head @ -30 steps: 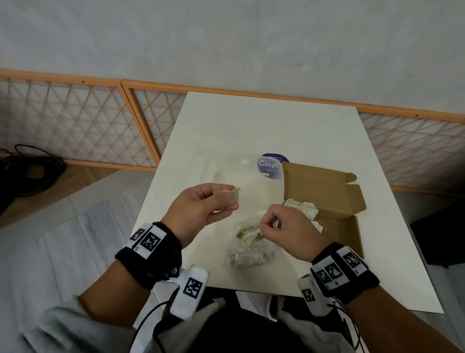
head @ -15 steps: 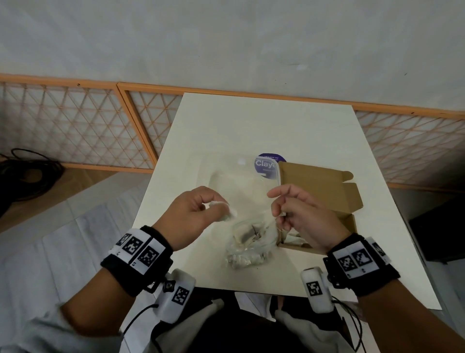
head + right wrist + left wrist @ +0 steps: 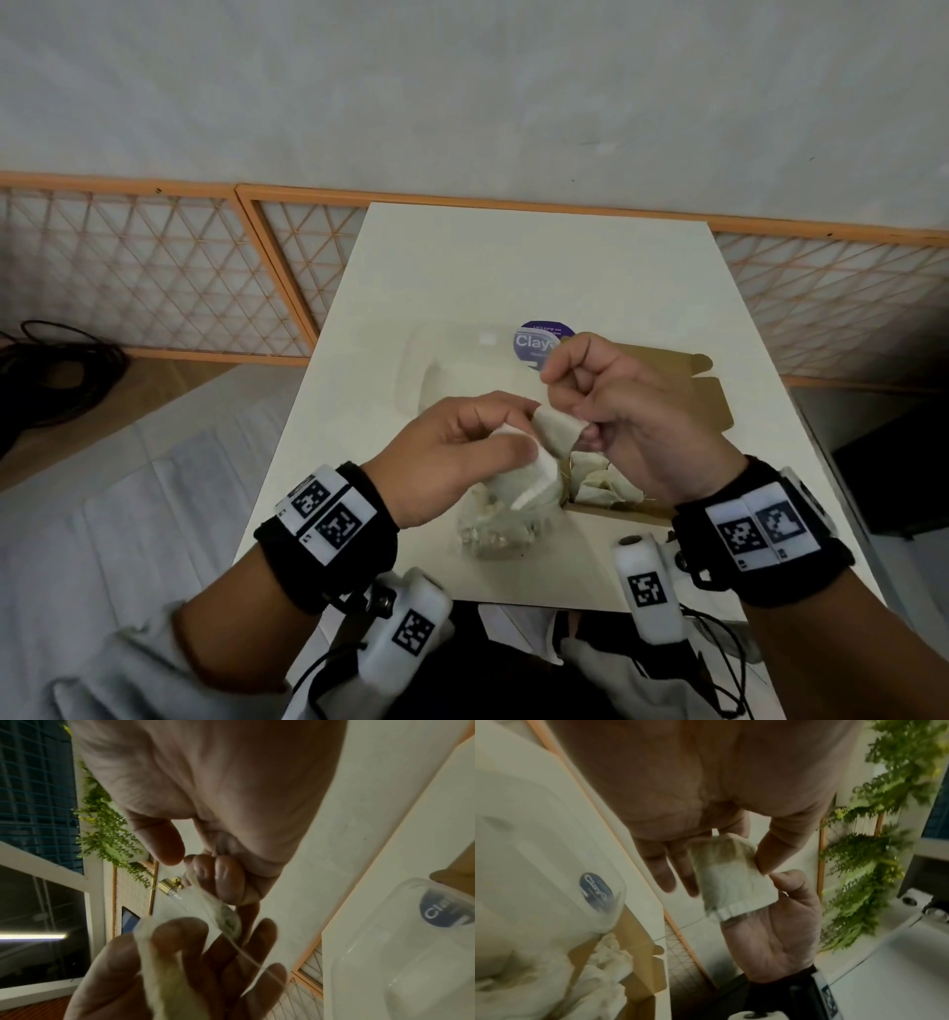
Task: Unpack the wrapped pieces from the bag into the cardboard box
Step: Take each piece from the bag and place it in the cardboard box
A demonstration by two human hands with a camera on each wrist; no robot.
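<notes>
Hands meet above the near part of the pale cream table point(image 3: 590, 267). The left hand point(image 3: 452, 452) pinches a small white paper-wrapped piece point(image 3: 529, 473) between its thumb and fingers. In the left wrist view this wrapped piece point(image 3: 731, 876) is a soft little pouch with a crimped edge, and the thumb tip presses on one corner of it. The right hand point(image 3: 631, 411) is curled, and its fingertips pinch the other end of the same wrapping, so both hands hold it at once, up off the table. In the right wrist view the right hand's fingers point(image 3: 221, 880) squeeze a thin, see-through bit of the wrap, and a fine thread hangs down from it.

Under the hands lies the crinkly clear plastic bag point(image 3: 493, 534), on the table near the front edge. Pale wrapped lumps show inside it, but how many I cannot tell.

Just right of the bag sits the open brown cardboard box point(image 3: 688, 380), its lid flap folded back. A few white wrapped pieces point(image 3: 601, 483) already lie inside it, partly hidden by the right hand.

Behind the hands stands a clear plastic tub point(image 3: 452, 370) with a round purple sticker point(image 3: 534, 344) on it, touching the box's far left corner.

Beyond the table runs a low orange wooden lattice fence point(image 3: 154, 277) along a grey wall.
</notes>
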